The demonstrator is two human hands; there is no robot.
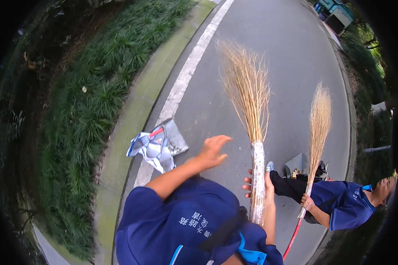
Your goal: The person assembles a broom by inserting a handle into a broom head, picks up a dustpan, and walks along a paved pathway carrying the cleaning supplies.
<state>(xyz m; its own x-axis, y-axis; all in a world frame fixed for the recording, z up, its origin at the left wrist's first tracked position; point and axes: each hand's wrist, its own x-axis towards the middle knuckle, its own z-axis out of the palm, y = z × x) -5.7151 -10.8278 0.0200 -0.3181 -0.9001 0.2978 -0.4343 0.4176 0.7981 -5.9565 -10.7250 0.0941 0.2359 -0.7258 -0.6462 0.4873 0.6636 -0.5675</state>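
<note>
A twig broom [254,123] stands in front of me, its straw-coloured bristles fanning upward and its grip wrapped in whitish plastic or tape. Around the lower part of that wrapped grip is my right hand [269,187], fingers showing on the left side of it. My left hand [213,151] hangs to the left of the broom, fingers stretched and thumb apart, holding nothing. Below and left of it, a grey dustpan [176,138] rests on the road beside the white line. A white and blue bag [152,150] and a red stick-like piece lie against the dustpan.
At right, a person in a dark blue shirt [347,205] holds another twig broom [319,126] with a red handle [292,240]. Near their feet sits a second dustpan [295,164] with litter. Along the left run a kerb [143,101] and a grass strip [97,92].
</note>
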